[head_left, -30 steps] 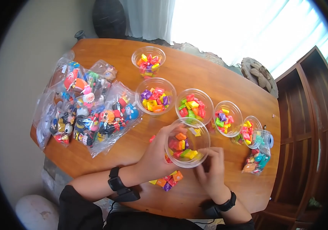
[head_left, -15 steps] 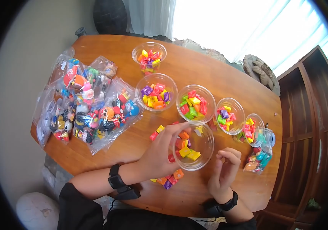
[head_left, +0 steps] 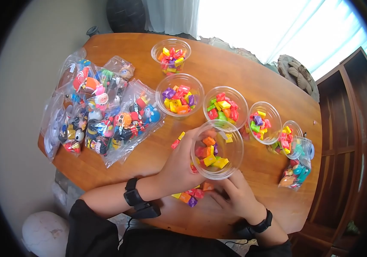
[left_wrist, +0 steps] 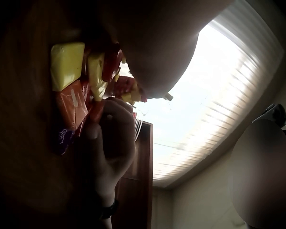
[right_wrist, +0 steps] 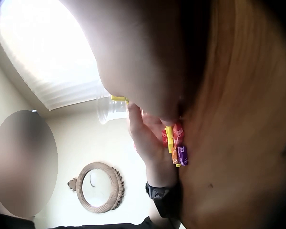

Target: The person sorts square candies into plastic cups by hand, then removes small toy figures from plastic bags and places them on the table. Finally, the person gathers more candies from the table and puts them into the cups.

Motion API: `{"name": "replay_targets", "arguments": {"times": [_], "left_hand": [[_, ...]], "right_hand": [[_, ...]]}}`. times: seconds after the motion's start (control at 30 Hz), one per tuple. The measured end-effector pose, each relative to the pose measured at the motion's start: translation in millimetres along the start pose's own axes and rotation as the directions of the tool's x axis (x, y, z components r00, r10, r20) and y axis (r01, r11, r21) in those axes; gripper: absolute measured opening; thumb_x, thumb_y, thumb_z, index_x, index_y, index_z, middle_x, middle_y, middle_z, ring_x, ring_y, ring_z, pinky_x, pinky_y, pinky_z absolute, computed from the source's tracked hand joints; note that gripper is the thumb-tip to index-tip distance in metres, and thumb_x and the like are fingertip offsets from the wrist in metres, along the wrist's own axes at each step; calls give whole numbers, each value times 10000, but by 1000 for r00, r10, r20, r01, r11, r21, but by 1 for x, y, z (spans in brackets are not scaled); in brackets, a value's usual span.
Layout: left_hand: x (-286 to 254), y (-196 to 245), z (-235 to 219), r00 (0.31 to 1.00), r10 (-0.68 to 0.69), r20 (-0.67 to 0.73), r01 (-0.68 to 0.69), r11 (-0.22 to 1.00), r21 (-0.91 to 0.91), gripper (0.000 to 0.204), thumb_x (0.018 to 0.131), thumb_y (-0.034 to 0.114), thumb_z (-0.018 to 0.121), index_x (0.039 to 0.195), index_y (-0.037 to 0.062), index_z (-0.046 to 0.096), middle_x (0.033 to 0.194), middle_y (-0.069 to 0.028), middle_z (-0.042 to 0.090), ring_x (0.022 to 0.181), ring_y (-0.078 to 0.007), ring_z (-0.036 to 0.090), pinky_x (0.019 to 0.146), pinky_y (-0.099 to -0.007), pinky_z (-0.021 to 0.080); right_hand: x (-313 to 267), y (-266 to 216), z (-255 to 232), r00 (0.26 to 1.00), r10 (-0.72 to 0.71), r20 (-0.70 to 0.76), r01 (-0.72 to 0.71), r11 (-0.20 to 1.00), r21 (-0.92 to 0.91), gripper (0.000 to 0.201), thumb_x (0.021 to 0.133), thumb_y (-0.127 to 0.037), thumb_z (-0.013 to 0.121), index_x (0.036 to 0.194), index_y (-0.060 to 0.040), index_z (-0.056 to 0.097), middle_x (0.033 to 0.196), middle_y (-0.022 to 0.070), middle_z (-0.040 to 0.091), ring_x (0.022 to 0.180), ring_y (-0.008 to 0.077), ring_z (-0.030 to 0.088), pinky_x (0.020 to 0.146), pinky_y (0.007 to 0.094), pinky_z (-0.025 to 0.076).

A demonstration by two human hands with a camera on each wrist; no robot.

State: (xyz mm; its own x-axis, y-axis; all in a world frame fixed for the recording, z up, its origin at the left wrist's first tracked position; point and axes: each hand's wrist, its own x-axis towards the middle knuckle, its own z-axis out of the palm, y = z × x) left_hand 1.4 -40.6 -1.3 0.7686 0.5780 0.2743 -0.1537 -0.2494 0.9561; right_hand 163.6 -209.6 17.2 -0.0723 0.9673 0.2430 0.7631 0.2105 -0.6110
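Note:
My left hand (head_left: 177, 165) grips a clear plastic cup (head_left: 236, 157) by its side, above the table's near part. Orange, yellow, red and purple wrapped candies (head_left: 209, 160) lie inside the cup. Below it, a small pile of wrapped candies (head_left: 186, 197) rests on the wood. My right hand (head_left: 241, 199) reaches in at this pile, partly behind the cup. In the left wrist view, its thumb and forefinger pinch an orange-red wrapped candy (left_wrist: 96, 112). The right wrist view shows my left hand (right_wrist: 152, 150) beside the cup wall (right_wrist: 105, 107).
Several cups of candies, including one cup (head_left: 201, 95), curve across the table behind the held cup. Clear bags of small toy figures (head_left: 106, 124) cover the left side. Another toy bag (head_left: 297, 171) lies at the right edge. Loose candies (head_left: 178, 140) sit left of the held cup.
My right hand drew back from the cup to the right, then moved left and down to the candy pile. My left hand keeps holding the cup. The candies inside it lie differently.

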Motion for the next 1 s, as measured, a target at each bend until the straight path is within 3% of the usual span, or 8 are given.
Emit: {"name": "replay_targets", "arguments": {"times": [0.1,0.27,0.4,0.47,0.53,0.67,0.73,1.0], "left_hand": [[-1,0,-1,1000,-22,2,22,1000,7,992,864,132,935,1659,5,355,1561,-180,529,1457,-281,554,1209,-422,473],[2,7,-5,995,69,66,-77,989,125,947,807,108,926,1611,28,431,1541,-170,566,1434,-343,564,1220,-475,456],[2,3,-4,954,246,173,-293,892,345,936,749,105,924,1574,40,485,1501,-162,612,1404,-413,560,1236,-521,429],[4,5,-4,957,234,169,-280,896,344,920,767,104,925,1573,39,486,1480,-179,615,1410,-401,565,1224,-495,447],[4,6,-3,992,53,113,-74,978,193,962,800,191,992,1591,67,459,1482,-116,611,1368,-243,626,1104,-396,544],[0,1,0,999,13,31,-12,1000,-26,962,832,121,939,1626,5,408,1517,-185,562,1438,-306,572,1223,-430,468],[0,1,0,1000,-12,11,13,1000,-11,997,841,131,946,1645,-6,371,1537,-172,544,1447,-275,564,1236,-421,462],[1,3,-4,999,16,35,-17,1000,25,967,852,124,932,1636,-4,380,1526,-172,556,1461,-276,559,1235,-417,468]], "right_hand": [[-19,7,3,990,87,-108,-67,982,175,487,865,-180,919,1297,-90,714,1226,123,666,983,323,664,848,435,541],[-29,1,-14,865,-190,-465,199,980,-29,568,869,-171,931,1378,-102,688,1106,58,638,920,252,660,811,393,540],[-17,-10,-16,886,26,-462,-104,984,-144,460,940,-225,893,1336,-101,694,1106,95,589,948,232,579,819,351,479],[-20,-4,-9,875,49,-482,-117,987,-112,395,948,-236,886,1268,-80,714,1115,110,571,970,230,556,833,348,466],[-24,6,0,786,5,-619,6,1000,16,384,927,-224,891,1228,-53,724,1128,125,592,980,253,576,833,365,470],[-15,7,-5,936,103,-336,-20,970,242,427,895,-217,894,1233,-34,707,1143,144,615,997,294,592,842,400,480],[5,-5,-15,997,62,-50,-62,998,-3,405,884,-170,874,1221,-27,702,1177,152,637,1018,329,600,862,431,495],[3,1,-10,999,21,-35,-24,996,-83,452,844,-184,922,1206,-28,702,1194,147,657,1012,353,616,867,443,518]]}}
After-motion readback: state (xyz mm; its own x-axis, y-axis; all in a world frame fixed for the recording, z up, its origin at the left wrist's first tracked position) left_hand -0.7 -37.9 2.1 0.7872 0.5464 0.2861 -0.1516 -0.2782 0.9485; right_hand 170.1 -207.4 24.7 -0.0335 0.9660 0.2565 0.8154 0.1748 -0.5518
